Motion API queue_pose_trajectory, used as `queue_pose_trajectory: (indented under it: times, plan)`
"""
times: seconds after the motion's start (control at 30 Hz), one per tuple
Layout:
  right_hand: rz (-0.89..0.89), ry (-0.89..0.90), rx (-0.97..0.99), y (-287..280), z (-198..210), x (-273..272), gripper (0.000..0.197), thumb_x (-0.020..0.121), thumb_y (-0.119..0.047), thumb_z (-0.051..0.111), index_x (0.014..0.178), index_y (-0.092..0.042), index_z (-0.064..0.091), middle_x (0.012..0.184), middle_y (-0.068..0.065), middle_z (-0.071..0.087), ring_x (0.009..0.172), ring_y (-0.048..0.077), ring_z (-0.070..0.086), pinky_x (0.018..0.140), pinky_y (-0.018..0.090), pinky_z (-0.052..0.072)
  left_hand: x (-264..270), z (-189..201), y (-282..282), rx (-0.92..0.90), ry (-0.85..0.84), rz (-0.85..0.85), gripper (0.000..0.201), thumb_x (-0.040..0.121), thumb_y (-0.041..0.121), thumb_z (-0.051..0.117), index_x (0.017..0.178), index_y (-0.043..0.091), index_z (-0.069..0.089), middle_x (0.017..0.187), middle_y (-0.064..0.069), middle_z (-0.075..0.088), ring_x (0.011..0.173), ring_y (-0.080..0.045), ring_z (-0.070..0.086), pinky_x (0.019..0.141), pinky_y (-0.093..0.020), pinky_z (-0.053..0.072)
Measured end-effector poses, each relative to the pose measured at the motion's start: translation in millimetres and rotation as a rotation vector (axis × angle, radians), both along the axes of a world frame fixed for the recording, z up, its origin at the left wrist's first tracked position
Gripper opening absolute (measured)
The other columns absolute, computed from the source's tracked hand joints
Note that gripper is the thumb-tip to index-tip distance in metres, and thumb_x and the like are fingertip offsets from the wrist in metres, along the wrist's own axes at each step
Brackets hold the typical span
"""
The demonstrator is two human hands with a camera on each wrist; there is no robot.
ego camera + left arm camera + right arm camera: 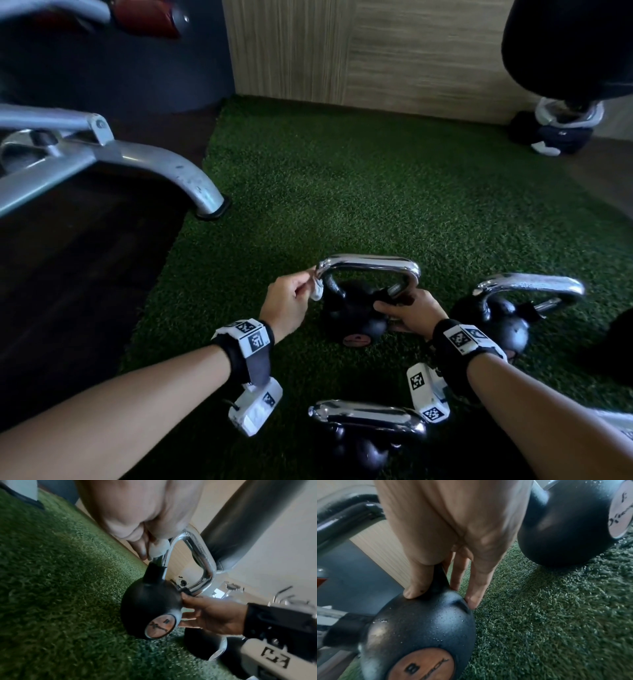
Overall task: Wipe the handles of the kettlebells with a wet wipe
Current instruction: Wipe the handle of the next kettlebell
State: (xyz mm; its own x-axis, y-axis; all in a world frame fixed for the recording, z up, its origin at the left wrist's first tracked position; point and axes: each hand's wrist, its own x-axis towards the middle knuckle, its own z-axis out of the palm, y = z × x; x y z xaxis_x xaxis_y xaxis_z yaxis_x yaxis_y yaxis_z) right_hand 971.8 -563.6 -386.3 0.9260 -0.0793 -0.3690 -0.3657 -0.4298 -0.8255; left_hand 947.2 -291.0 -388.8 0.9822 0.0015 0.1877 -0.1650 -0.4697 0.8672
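Left hand (286, 301) pinched wet wipe (317, 291) against chrome handle (368, 265) left corner, right hand (409, 313) gripped black kettlebell (349, 315) body at handle base, kettlebell sat on green turf (342, 178)

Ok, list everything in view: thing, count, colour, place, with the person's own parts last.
kettlebells: three, black with chrome handles, on the turf; middle one being wiped, one right, one nearest.
wet wipe: one, white, bunched against the left upright of the middle handle.
turf mat: one, green, centre floor.
machine frame: one, grey metal, left, its foot at the turf edge.
wood panel wall: one, tan, far side.
shoe: one, navy and white, far right.
wrist cameras: two, white, one under each wrist.
left hand: pinches the wipe.
right hand: holds the middle kettlebell at the handle's right base.
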Motion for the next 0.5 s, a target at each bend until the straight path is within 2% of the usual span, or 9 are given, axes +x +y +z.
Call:
queue_pose_trajectory:
  times: [0.07,0.1,0.13,0.2,0.27,0.3,0.37,0.43,0.5]
  plan:
    - [0.009,0.0,-0.005,-1,-1,0,0.033,0.068,-0.027,0.095,0.087,-0.009,0.076,0.09,0.016,0.078,0.089,0.036,0.077,0.078,0.056,0.063,-1,-3,-4,-0.044,-0.025,0.019,0.027,0.104,0.012,0.056,0.119,0.022,0.077,0.109,0.014,0.078,0.102,0.0,0.072,0.092,-0.027,0.058]
    - [0.007,0.002,-0.013,-1,-1,0,0.033,0.068,-0.029,0.095,0.087,-0.01,0.076,0.089,0.015,0.078,0.088,0.035,0.077,0.079,0.056,0.063,-3,-4,-8,-0.06,-0.024,0.032,0.027,0.104,0.013,0.056,0.119,0.024,0.076,0.106,0.015,0.078,0.1,0.0,0.072,0.09,-0.025,0.058]
    - [0.002,0.0,-0.026,-2,-1,-2,0.036,0.064,-0.035,0.096,0.086,-0.013,0.077,0.087,0.013,0.079,0.087,0.034,0.077,0.078,0.055,0.064,-6,-5,-12,-0.058,-0.012,0.047,0.025,0.103,0.013,0.056,0.113,0.024,0.077,0.098,0.016,0.078,0.092,0.002,0.072,0.085,-0.022,0.056]
    - [-0.012,-0.05,-0.054,-4,-7,-2,0.057,0.046,-0.059,0.096,0.09,-0.026,0.08,0.086,0.002,0.08,0.086,0.027,0.078,0.08,0.052,0.064,-11,-10,-20,-0.006,0.038,0.064,0.025,0.102,0.01,0.055,0.095,0.02,0.077,0.076,0.015,0.071,0.07,0.007,0.064,0.07,-0.017,0.05]
    - [-0.03,-0.104,-0.049,-8,-17,2,0.069,0.035,-0.069,0.093,0.099,-0.047,0.077,0.094,-0.008,0.079,0.093,0.018,0.076,0.087,0.048,0.062,-10,-12,-23,0.026,0.064,0.072,0.026,0.099,0.008,0.054,0.086,0.015,0.074,0.07,0.006,0.07,0.062,-0.004,0.062,0.062,-0.028,0.051]
    - [-0.032,-0.125,-0.031,-8,-17,2,0.065,0.038,-0.064,0.094,0.099,-0.052,0.075,0.096,-0.009,0.079,0.096,0.015,0.075,0.09,0.047,0.061,-8,-13,-22,0.029,0.073,0.06,0.024,0.098,0.009,0.054,0.084,0.013,0.073,0.071,0.001,0.071,0.064,-0.013,0.065,0.064,-0.036,0.053]
    - [-0.04,-0.133,0.015,-2,-7,-3,0.048,0.051,-0.044,0.098,0.093,-0.05,0.078,0.093,-0.008,0.08,0.096,0.016,0.075,0.092,0.049,0.06,-7,-9,-16,0.009,0.13,0.015,0.021,0.096,0.017,0.058,0.08,0.012,0.07,0.07,-0.003,0.071,0.063,-0.019,0.064,0.063,-0.039,0.052]
    - [-0.046,-0.114,0.016,3,3,-8,0.038,0.059,-0.028,0.099,0.086,-0.046,0.08,0.089,-0.005,0.081,0.093,0.019,0.076,0.09,0.052,0.061,-9,-2,-11,-0.027,0.176,-0.034,0.024,0.094,0.028,0.065,0.073,0.016,0.066,0.063,0.003,0.064,0.059,-0.009,0.054,0.062,-0.031,0.044]
    - [-0.063,-0.096,-0.009,5,6,-9,0.034,0.059,-0.027,0.099,0.083,-0.041,0.081,0.085,-0.003,0.08,0.089,0.022,0.077,0.085,0.053,0.062,-10,4,-9,-0.031,0.162,-0.044,0.027,0.095,0.04,0.068,0.073,0.024,0.07,0.064,0.008,0.067,0.059,-0.002,0.055,0.06,-0.023,0.042]
